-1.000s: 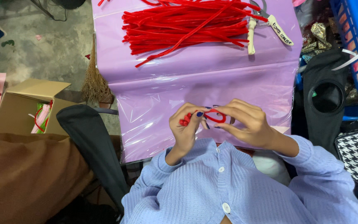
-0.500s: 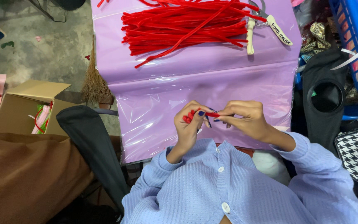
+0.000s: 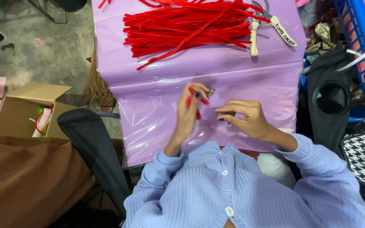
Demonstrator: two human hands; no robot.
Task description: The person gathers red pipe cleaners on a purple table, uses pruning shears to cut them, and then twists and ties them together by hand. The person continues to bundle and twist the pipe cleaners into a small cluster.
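Observation:
My left hand (image 3: 189,114) is raised over the purple plastic sheet (image 3: 157,114), its fingers closed on a small bent red pipe cleaner piece (image 3: 194,100). My right hand (image 3: 246,118) hovers just to its right, fingers curled and apart, with nothing seen in it. A heap of long red pipe cleaners (image 3: 186,25) lies at the far end of the sheet. Beside that heap rests a pair of cream-handled cutters (image 3: 267,25). Both arms wear pale blue ribbed sleeves.
An open cardboard box (image 3: 26,112) with coloured bits stands at the left on the concrete floor. A blue plastic crate (image 3: 362,46) and a black bag (image 3: 332,99) sit at the right. A brown cloth (image 3: 22,181) fills the lower left.
The hands have come apart: my right hand let go of the red piece and drew right, while my left hand lifted the piece up and turned it.

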